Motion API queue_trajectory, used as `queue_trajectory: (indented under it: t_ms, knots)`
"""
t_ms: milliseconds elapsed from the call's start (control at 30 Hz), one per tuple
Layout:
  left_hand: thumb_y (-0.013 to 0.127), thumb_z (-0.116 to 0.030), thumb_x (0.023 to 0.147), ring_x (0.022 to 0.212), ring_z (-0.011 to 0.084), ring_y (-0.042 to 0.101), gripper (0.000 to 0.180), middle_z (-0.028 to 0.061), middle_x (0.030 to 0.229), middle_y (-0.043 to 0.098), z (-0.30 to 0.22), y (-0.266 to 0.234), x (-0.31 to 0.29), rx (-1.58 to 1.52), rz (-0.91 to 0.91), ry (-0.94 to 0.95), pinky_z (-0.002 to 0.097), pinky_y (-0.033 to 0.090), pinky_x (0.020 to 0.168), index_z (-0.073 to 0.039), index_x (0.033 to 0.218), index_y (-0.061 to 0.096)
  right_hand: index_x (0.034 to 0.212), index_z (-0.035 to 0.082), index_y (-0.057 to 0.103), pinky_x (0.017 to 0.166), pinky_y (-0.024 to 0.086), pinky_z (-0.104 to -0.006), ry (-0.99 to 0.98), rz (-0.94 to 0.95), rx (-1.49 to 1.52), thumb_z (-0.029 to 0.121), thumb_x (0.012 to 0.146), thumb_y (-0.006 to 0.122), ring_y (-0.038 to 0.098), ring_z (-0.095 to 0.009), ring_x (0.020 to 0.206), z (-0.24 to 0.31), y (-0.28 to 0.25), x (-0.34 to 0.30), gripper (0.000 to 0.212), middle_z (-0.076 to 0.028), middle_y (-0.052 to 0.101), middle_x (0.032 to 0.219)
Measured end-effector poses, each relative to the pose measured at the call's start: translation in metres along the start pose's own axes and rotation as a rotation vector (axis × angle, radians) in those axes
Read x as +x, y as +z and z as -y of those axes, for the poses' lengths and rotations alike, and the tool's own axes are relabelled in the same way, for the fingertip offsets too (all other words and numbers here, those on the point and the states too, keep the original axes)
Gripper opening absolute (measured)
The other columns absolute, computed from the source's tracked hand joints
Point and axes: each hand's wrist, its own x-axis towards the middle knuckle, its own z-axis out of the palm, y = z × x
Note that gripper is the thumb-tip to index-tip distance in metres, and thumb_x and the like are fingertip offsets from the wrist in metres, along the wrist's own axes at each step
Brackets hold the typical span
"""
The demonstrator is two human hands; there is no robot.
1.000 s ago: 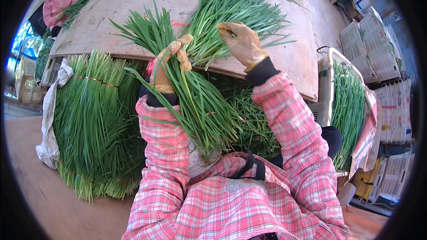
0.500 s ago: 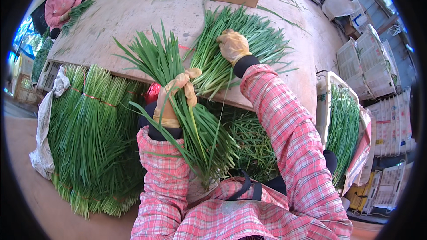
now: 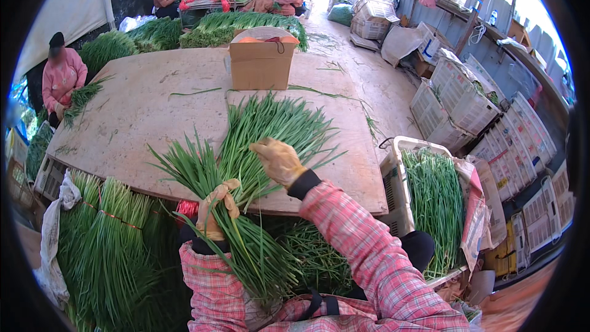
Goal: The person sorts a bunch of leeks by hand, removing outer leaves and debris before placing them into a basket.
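My left hand, in a tan glove, is closed round a thick bunch of green garlic chives. The leaf tips fan up over the table edge, and the pale cut ends hang down by my lap. My right hand, gloved too, is just above a loose pile of garlic chives on the wooden table. Its fingers are curled and pressed together, and what they hold, if anything, is too small to make out.
Tied chive bundles stand at the left beside a white cloth. A cardboard box sits on the table. A crate of chives is at my right, with stacked crates beyond. Several people work at the far side and left.
The view has tilted up, showing more of the room. My right hand has moved left across the pile, toward the bunch. My left hand keeps hold of its chives.
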Motion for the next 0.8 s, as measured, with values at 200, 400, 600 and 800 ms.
queue_trajectory:
  t_ms: [200,400,600,800]
  knots:
    - [0.052,-0.017,0.086,0.048,0.0185,0.056,0.034,0.0034,0.063,0.061,0.011,-0.003,0.011,0.016,-0.037,-0.068,0.0311,0.042,0.041,0.003,0.113,0.046,0.096,0.000,0.061,0.073,0.049,-0.0348,0.328,0.422,0.329,0.021,0.077,0.063,0.061,-0.029,0.082,0.013,-0.063,-0.133,0.028,-0.017,0.062,0.088]
    - [0.048,-0.023,0.089,0.063,0.0150,0.059,0.031,0.0000,0.075,0.059,0.029,-0.010,0.034,0.126,0.133,-0.219,0.0281,0.050,0.052,-0.004,0.114,0.049,0.135,-0.005,0.021,0.106,0.021,-0.0337,0.589,0.414,0.926,0.042,0.067,0.074,0.024,-0.027,0.130,0.124,-0.090,-0.139,0.097,-0.021,0.030,0.137]
    - [0.054,-0.025,0.085,0.071,0.0135,0.060,0.036,0.0025,0.093,0.062,0.054,0.006,0.058,0.063,0.096,-0.385,0.0277,0.049,0.055,-0.005,0.115,0.051,0.131,-0.003,0.022,0.080,0.041,-0.0413,0.409,0.160,0.361,0.023,0.077,0.060,0.049,-0.041,0.098,0.104,-0.032,-0.150,0.071,-0.026,0.051,0.103]
    - [0.049,-0.034,0.086,0.079,0.0163,0.057,0.036,0.0055,0.080,0.059,0.063,0.072,0.039,0.216,0.021,-0.334,0.0273,0.045,0.074,-0.001,0.100,0.054,0.109,-0.003,0.054,0.078,0.045,-0.0298,0.668,0.495,0.990,0.028,0.082,0.060,0.056,-0.017,0.085,0.060,-0.053,-0.147,0.042,-0.011,0.062,0.093]
